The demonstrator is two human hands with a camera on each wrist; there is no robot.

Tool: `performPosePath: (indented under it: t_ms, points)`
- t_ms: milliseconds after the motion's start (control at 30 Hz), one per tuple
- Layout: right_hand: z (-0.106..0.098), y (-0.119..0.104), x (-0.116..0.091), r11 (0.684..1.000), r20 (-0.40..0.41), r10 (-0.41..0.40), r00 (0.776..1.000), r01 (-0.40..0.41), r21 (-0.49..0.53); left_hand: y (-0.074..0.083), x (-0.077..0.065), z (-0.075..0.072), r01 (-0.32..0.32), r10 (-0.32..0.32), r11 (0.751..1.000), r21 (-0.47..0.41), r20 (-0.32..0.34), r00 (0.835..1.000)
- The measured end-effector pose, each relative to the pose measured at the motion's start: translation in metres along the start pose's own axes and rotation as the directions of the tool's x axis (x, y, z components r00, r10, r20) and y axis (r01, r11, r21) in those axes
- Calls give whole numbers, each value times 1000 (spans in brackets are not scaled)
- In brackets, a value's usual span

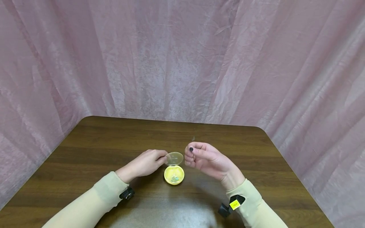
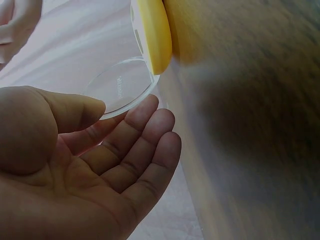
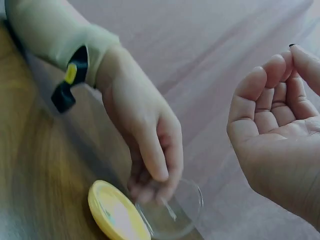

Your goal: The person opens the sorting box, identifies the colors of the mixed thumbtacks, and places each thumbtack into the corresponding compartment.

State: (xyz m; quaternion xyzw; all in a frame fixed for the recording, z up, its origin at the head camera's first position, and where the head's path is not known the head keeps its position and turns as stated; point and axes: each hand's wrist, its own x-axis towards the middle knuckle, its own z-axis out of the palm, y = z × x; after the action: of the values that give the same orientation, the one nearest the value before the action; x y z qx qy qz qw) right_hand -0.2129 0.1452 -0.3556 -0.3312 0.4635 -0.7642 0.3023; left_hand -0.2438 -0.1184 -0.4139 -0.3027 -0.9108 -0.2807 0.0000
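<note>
A round yellow case (image 1: pixel 171 171) stands on the wooden table, its hinged clear lid (image 1: pixel 175 158) raised at the back. Several tiny shiny bits, one of them bluish (image 1: pixel 176 179), lie inside near the front. My left hand (image 1: pixel 146 162) pinches the lid's edge between thumb and fingers; the other fingers spread below it in the left wrist view. To the right of the lid and above the table, my right hand (image 1: pixel 210 161) pinches a small round black piece (image 1: pixel 191 149) between thumb and index finger. Only a sliver of that piece shows in the right wrist view.
The brown wooden table (image 1: pixel 137 133) has rounded far corners. Pink curtains (image 1: pixel 182 63) hang behind it and at both sides. Each wrist wears a black strap with a small device; the right one (image 1: pixel 235 203) bears a yellow label.
</note>
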Motion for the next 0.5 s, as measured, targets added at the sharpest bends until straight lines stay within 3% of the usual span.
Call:
performPosePath:
  t_ms: [367, 433, 500]
  points:
    - [14, -5, 0, 999, 84, -29, 996, 26, 32, 0, 1, -1, 12, -12, 1000, -18, 2, 1000]
    - [13, -5, 0, 1000, 60, -21, 998, 22, -12, 0, 1, -1, 11, -11, 1000, -18, 2, 1000]
    - [12, -4, 0, 993, -15, 6, 1000, -8, -117, 0, 1, -1, 10, -10, 1000, -18, 2, 1000]
